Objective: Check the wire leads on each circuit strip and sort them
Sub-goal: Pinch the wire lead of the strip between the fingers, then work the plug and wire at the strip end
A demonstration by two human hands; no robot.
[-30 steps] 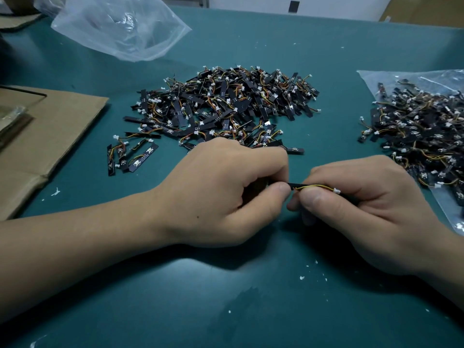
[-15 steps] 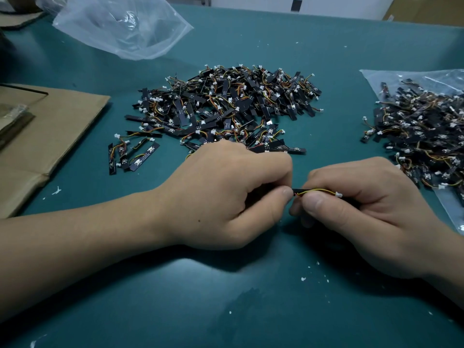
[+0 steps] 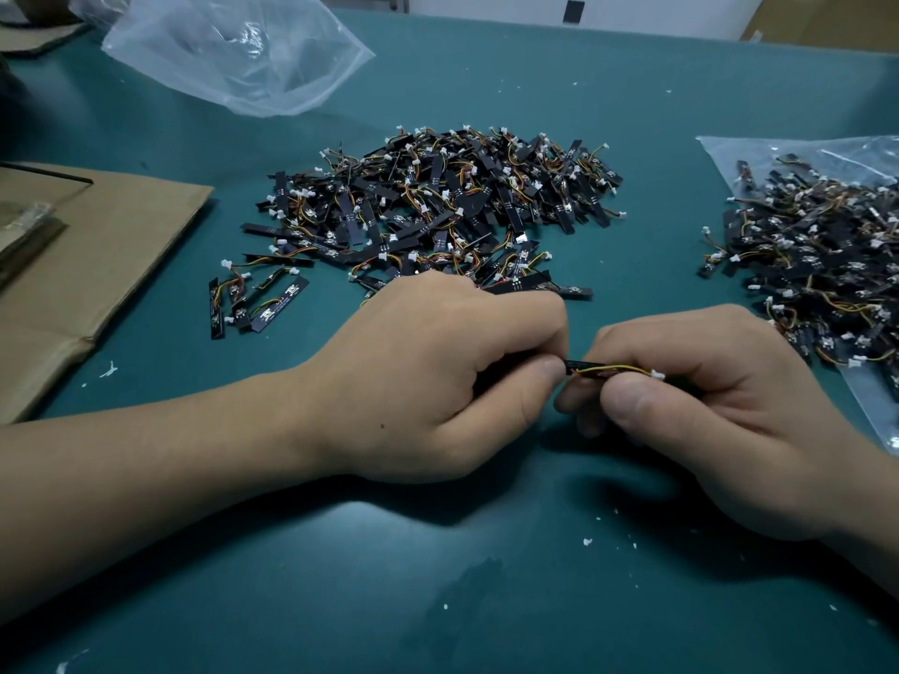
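So, both grips are clamped on one black circuit strip [image 3: 579, 368], held low over the teal desk [image 3: 438, 600] between the two hands. The left hand [image 3: 428, 377] lies knuckles-up with the forearm coming in flat from the left. Its fingers are curled, and the thumb tip and forefinger pinch the strip's left end. The right hand [image 3: 705, 420] comes in from the right edge, with the thumb on the near side and curled fingers behind, pinching the rest. Only a short bit of strip shows between the grips.

The yellow and orange wire leads [image 3: 614, 367] run along the top of that bit. They end in a white connector [image 3: 657, 375] tucked against the right forefinger.

Just beyond the left knuckles sits the big pile of strips [image 3: 438, 211], pretty much touching them. A few loose strips [image 3: 258, 306] lie apart to its left, near a flattened cardboard sheet [image 3: 97, 255]. To the right, a second pile [image 3: 817, 265] sits on a clear plastic bag [image 3: 729, 150], close to the right hand. A crumpled clear bag [image 3: 233, 46] lies at the far left. Small white flecks [image 3: 587, 542] dot the near desk.
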